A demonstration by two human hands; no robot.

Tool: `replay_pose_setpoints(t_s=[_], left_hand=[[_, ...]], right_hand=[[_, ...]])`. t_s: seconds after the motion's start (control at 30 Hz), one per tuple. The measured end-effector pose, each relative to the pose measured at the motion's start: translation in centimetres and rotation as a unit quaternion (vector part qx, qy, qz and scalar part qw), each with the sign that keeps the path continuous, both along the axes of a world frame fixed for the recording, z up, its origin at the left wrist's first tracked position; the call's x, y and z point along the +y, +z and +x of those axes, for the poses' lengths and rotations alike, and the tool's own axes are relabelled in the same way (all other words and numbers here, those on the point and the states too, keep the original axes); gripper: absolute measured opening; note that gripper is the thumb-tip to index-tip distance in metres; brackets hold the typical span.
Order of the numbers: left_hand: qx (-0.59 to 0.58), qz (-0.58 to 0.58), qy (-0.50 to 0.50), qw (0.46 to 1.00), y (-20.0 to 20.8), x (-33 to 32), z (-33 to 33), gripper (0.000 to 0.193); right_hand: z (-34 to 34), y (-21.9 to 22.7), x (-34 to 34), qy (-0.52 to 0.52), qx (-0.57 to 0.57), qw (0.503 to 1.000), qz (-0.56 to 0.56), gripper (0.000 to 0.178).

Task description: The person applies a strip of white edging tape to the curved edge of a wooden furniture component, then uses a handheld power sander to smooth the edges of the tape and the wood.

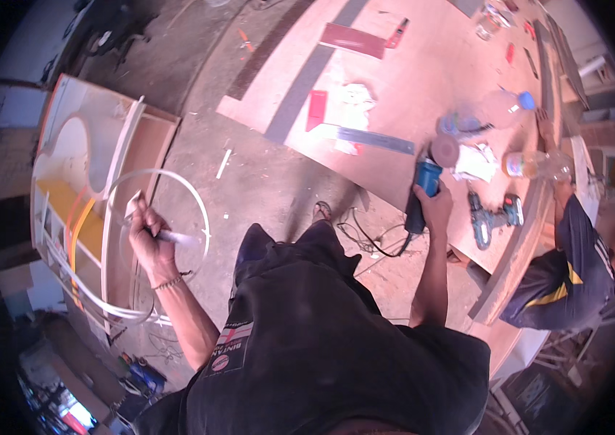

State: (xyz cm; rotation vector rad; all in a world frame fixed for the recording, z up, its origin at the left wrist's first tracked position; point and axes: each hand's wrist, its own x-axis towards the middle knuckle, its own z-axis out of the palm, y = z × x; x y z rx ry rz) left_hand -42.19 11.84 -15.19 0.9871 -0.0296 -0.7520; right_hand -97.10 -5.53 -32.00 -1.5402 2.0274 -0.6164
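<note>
Nearest you, your left hand (149, 228) is clenched around a slim object (180, 238) with a pale, blurred end; its kind cannot be told. A white strip (206, 210) loops about that hand; whether you also grip it is unclear. Your right hand (434, 206) grasps the body of a blue-and-black power tool (428, 174) at the table's near edge, probably placed there for easy reach, with its cable (387, 254) hanging off the side. To its right, a cordless drill (483, 221) lies near a co-worker (565, 268). Farther out, a metal straightedge (376, 139) rests beside a red block (316, 109) on the table (416, 87), seemingly kept handy.
</note>
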Motion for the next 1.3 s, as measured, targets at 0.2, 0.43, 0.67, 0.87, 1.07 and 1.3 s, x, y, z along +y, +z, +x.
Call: replay_pose_setpoints(t_s=[0.2, 0.43, 0.67, 0.87, 1.07, 1.3], left_hand=[[0.044, 0.013, -0.038, 0.998, 0.5, -2.1, 1.1, 0.023], [0.069, 0.041, 0.018, 0.997, 2.2, -4.4, 2.3, 0.023], [0.135, 0.039, -0.051, 0.989, 1.3, -6.7, 6.6, 0.02], [0.116, 0.043, -0.112, 0.986, 0.5, -8.8, 12.0, 0.016], [0.107, -0.003, -0.1, 0.989, 1.9, -11.8, 19.3, 0.01], [0.042, -0.062, -0.085, 0.994, 3.2, -16.9, 26.8, 0.009]], right_hand=[[-0.8, -1.4, 0.9, 0.009, -0.025, 1.0, 0.015, 0.067], [6.0, 10.2, 0.9, -0.055, 0.171, 0.983, 0.04, 0.062], [33.6, 20.1, -1.8, 0.336, -0.295, 0.894, -0.036, 0.031], [55.6, 22.1, -5.0, 0.471, -0.33, 0.811, 0.105, 0.032], [65.4, 26.4, -9.2, 0.556, -0.169, 0.8, 0.149, 0.019], [73.0, 29.0, -13.2, 0.553, -0.111, 0.825, 0.034, 0.008]])
